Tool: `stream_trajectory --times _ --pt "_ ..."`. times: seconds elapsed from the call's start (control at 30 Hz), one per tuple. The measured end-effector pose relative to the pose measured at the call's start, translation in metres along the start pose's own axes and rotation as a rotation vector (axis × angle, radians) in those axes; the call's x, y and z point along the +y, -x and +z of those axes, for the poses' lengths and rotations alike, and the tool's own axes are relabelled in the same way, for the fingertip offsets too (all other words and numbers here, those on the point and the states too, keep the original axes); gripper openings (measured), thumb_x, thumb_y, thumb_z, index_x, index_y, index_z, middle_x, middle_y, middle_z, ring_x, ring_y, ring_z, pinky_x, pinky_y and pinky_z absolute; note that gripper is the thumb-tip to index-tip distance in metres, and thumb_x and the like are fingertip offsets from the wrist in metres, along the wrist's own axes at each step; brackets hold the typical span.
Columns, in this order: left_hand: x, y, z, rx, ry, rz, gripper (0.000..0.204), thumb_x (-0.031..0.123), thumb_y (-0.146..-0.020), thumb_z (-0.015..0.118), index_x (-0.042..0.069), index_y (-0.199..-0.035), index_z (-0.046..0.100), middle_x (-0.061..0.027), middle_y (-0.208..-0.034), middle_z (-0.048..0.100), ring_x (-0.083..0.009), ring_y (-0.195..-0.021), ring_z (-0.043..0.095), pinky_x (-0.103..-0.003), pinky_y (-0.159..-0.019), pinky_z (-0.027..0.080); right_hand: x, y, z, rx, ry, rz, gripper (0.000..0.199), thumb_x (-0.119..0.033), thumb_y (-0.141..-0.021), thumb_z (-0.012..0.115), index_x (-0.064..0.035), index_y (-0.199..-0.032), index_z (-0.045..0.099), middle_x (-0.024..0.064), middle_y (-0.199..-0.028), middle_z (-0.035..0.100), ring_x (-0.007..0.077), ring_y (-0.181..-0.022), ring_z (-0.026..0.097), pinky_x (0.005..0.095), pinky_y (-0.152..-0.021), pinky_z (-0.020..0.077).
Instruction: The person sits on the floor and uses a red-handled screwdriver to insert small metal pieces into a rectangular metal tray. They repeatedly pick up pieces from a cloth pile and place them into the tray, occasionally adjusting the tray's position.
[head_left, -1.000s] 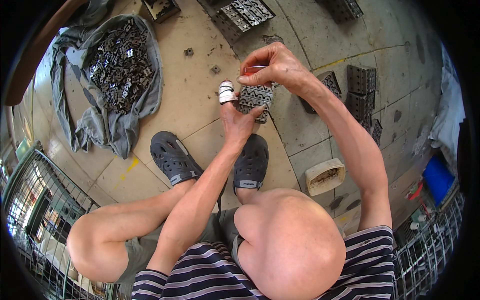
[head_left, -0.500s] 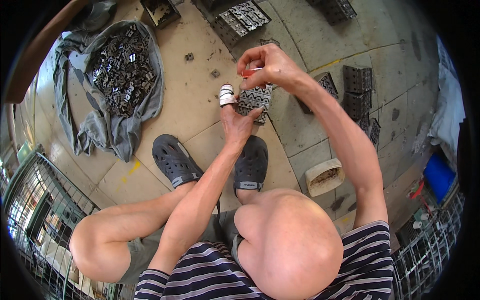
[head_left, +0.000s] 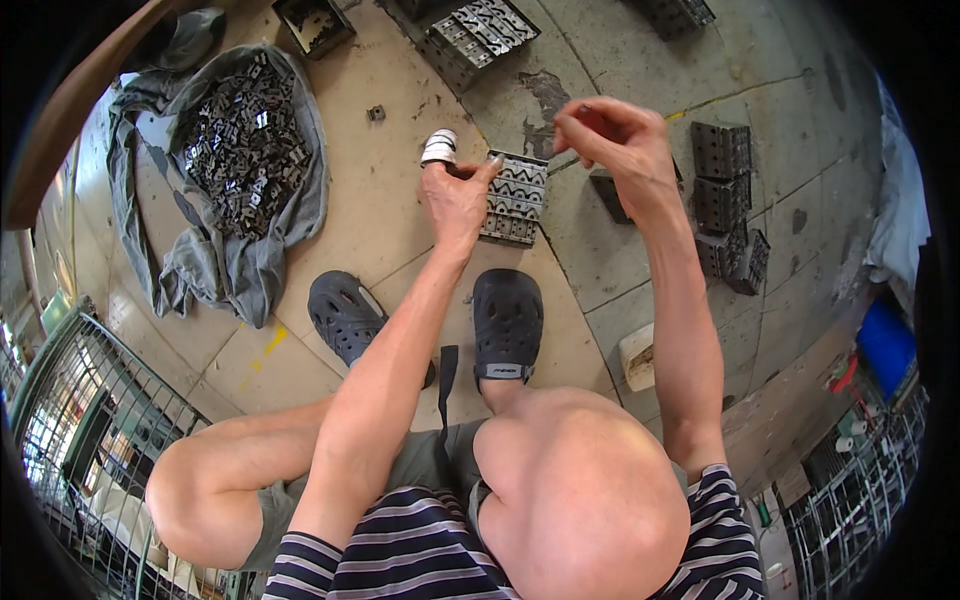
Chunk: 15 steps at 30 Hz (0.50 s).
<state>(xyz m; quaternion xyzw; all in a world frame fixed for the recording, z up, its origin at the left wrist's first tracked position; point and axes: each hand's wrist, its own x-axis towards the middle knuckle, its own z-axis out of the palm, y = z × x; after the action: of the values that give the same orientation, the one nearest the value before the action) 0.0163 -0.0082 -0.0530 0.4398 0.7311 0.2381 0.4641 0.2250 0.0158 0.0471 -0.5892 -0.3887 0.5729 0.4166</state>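
A block of grey metal pieces set in rows point(head_left: 515, 205), with zigzag and curved cut-outs on top, lies on the floor ahead of my feet. My left hand point(head_left: 455, 205) is at its left side, the thumb touching the upper left corner. A finger wrapped in white tape point(head_left: 440, 148) stretches away from that thumb. Up and to the right of the block, my right hand point(head_left: 630, 150) is raised off it with fingers curled. Something dark shows at its fingertips and a reddish patch inside the palm, too hidden to name.
A grey cloth point(head_left: 315, 150) at left holds a heap of small dark metal pieces point(head_left: 245, 150). More stacked metal blocks stand at right point(head_left: 722, 180) and far ahead point(head_left: 480, 40). One loose piece point(head_left: 376, 113) lies on the tiles. A whitish tub point(head_left: 637, 358) sits beyond my right forearm.
My right hand has moved right, away from the block's top, and the red thing in it is now mostly hidden. My left hand has slid up and left along the block.
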Motion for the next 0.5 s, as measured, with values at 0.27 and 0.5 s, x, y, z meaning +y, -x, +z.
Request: stream_trajectory --times 0.27,0.5 --pt "0.002 0.007 0.000 0.032 -0.043 0.112 0.028 0.018 -0.078 0.088 -0.005 -0.085 0.073 -0.0154 -0.076 0.075 -0.0259 -0.067 0.071 -0.039 -0.068 0.054 0.036 0.052 -0.006 0.217 -0.144 -0.001 0.018 -0.016 -0.101 0.075 0.0020 -0.102 0.077 0.0066 -0.092 0.073 0.0117 -0.075 0.064 0.0270 -0.072 0.0494" --pt "0.005 0.005 0.000 0.017 -0.096 0.162 0.026 0.013 -0.081 0.083 -0.003 -0.097 0.072 -0.0147 -0.074 0.075 -0.0275 -0.063 0.070 -0.041 -0.067 0.054 0.038 0.060 -0.003 0.324 0.174 -0.080 0.017 -0.016 -0.097 0.079 -0.0013 -0.105 0.079 0.0004 -0.092 0.073 0.0094 -0.076 0.070 0.0238 -0.072 0.0524"
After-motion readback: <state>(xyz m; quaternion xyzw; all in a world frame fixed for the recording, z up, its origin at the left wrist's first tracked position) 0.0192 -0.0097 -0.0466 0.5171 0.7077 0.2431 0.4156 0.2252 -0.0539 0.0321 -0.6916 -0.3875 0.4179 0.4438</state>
